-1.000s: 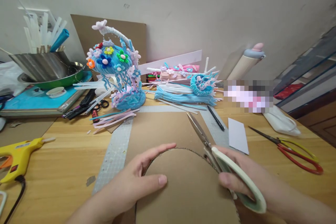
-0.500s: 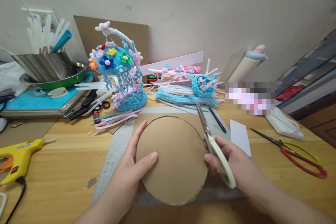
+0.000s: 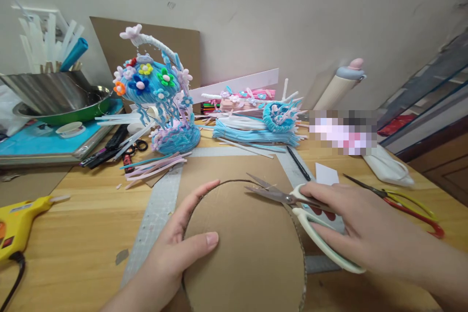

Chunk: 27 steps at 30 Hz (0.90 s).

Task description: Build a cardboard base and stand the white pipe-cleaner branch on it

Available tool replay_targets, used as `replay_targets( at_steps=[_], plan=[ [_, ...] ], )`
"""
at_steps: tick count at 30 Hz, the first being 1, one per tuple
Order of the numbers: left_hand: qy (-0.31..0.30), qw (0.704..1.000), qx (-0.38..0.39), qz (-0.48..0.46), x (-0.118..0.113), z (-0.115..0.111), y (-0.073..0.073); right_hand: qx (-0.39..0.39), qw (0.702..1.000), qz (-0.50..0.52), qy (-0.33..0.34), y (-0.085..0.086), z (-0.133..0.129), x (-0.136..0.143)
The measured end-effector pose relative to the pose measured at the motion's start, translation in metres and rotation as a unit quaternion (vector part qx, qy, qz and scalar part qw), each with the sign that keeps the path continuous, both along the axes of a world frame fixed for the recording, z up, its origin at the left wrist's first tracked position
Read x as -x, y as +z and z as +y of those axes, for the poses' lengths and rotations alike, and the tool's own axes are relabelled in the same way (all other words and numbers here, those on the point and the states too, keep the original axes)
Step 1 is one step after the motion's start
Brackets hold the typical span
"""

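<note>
My left hand (image 3: 183, 239) grips a round cardboard disc (image 3: 244, 253) by its left edge, thumb on top and fingers round the rim. In my right hand (image 3: 351, 224) is a pair of scissors (image 3: 318, 234) with pale green-white handles. Their blades are parted and lie across the disc's upper right edge, one over the cardboard and the other just beyond the rim. Below the disc is a larger flat cardboard sheet (image 3: 234, 165) on a grey cutting mat (image 3: 149, 239).
A pipe-cleaner jellyfish lamp-like ornament (image 3: 157, 83) stands behind, beside bundles of blue pipe cleaners (image 3: 252, 134). A yellow glue gun (image 3: 22, 224) lies at left. Red-and-yellow-handled scissors (image 3: 409, 204), a black pen (image 3: 298, 163) and a white card (image 3: 326, 174) lie at right.
The scissors have swung from pointing away, blades together, to pointing left with blades opened at the disc's edge. The disc has come nearer to me, and my right hand has shifted right.
</note>
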<state>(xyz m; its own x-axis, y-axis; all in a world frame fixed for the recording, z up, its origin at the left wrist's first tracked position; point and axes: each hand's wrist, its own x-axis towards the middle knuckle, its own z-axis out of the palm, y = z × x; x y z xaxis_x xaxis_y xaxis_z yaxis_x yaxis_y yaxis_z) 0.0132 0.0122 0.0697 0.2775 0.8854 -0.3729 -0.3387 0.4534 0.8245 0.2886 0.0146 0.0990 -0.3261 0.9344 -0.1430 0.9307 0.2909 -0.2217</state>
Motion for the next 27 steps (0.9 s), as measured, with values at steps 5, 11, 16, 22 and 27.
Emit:
replay_targets(
  at_steps=[5,11,16,22,27],
  plan=[
    [-0.023,0.996,0.065,-0.060,0.001,0.000,0.002,-0.009,0.999,-0.028,0.023,0.006,0.002,0.002],
    [-0.020,0.995,0.068,-0.067,0.003,0.002,0.004,0.014,0.999,-0.041,0.027,0.011,0.003,0.003],
    [-0.026,0.995,0.068,-0.061,0.003,0.001,0.004,0.015,0.999,-0.048,0.021,0.010,0.005,0.005],
    [-0.030,0.996,0.063,-0.064,0.003,0.001,0.004,0.065,0.998,-0.005,0.011,0.012,0.008,0.009],
    [-0.033,0.996,0.056,-0.055,0.005,0.003,0.004,0.072,0.997,-0.002,0.003,0.014,0.010,0.008]
  ],
)
